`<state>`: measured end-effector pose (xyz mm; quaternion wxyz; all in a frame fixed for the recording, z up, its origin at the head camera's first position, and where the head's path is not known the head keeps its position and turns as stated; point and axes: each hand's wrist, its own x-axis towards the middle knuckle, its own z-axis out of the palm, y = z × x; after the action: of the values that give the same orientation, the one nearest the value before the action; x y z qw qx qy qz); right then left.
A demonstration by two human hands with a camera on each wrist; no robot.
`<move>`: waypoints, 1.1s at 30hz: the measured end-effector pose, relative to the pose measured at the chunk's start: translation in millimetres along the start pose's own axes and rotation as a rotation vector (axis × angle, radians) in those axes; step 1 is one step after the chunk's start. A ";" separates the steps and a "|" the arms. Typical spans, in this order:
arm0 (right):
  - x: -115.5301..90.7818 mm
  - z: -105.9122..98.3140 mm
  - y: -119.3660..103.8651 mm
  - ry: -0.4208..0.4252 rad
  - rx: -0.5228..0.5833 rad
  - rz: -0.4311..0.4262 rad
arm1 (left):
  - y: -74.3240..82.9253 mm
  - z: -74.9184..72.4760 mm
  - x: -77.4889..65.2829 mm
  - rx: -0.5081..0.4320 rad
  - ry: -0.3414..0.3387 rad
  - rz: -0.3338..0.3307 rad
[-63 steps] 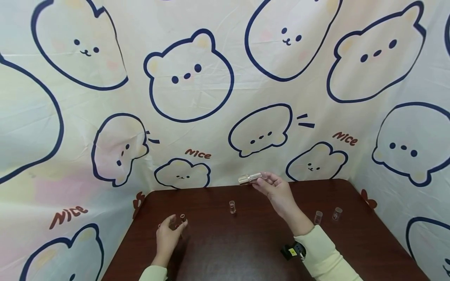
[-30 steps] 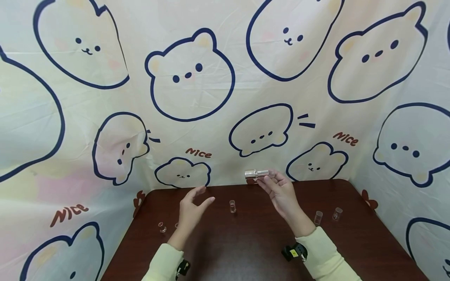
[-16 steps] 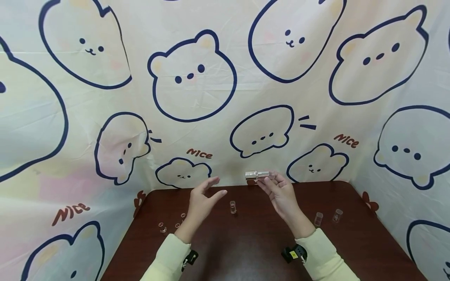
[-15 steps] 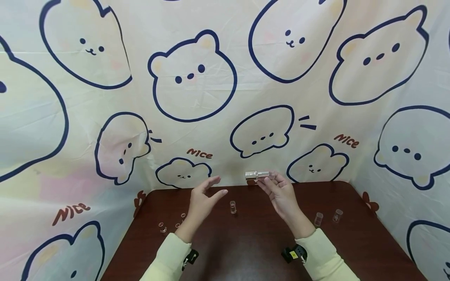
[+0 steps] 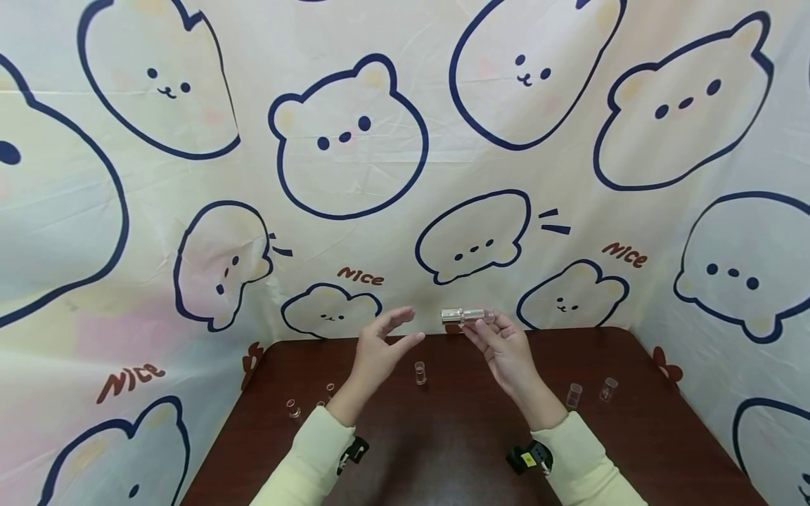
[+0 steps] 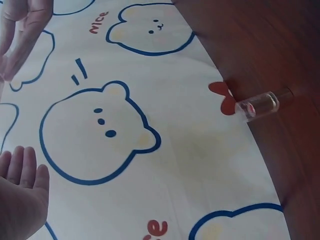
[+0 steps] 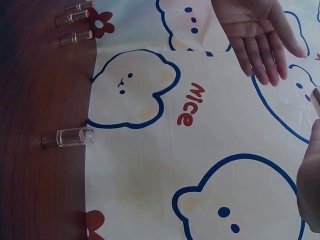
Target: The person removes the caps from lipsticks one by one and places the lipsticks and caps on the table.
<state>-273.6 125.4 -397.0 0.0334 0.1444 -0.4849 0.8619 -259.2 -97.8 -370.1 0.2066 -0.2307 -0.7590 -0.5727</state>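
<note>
My right hand point(image 5: 509, 351) pinches the clear end of a shiny silvery tube point(image 5: 460, 315), which looks like a lipstick. It lies sideways in the air above the table's back edge. Facing it from the left is my left hand point(image 5: 376, 355), thumb and fingers spread, holding nothing and apart from the tube. In the right wrist view that left hand point(image 7: 260, 40) shows an open palm, while the held tube point(image 7: 316, 100) is mostly cut off. A clear-capped tube point(image 5: 420, 373) with something reddish inside stands upright on the table between the hands.
Several small tubes point(image 5: 293, 408) stand at the table's left, some partly behind the left forearm. Two clear cylinders point(image 5: 573, 395), apparently caps, stand at the right. The dark wooden table point(image 5: 443, 450) is backed by a printed cloth point(image 5: 354, 246).
My left hand has left the small tubes at the left and moved right and up, nearing the held tube. The right hand has turned the tube level and otherwise stays put.
</note>
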 end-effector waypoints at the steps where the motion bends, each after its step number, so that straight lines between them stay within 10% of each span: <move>1: -0.1 0.4 0.1 -0.001 -0.001 0.000 | 5.8 0.3 0.5 -0.008 -0.007 0.001; 33: -7.1 9.4 7.7 -0.041 0.014 0.059 | 27.8 21.2 10.7 -0.060 -0.178 0.044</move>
<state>-266.4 114.0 -400.8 -0.0028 0.1481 -0.4836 0.8626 -252.6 -69.5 -347.9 0.1436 -0.3034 -0.7516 -0.5678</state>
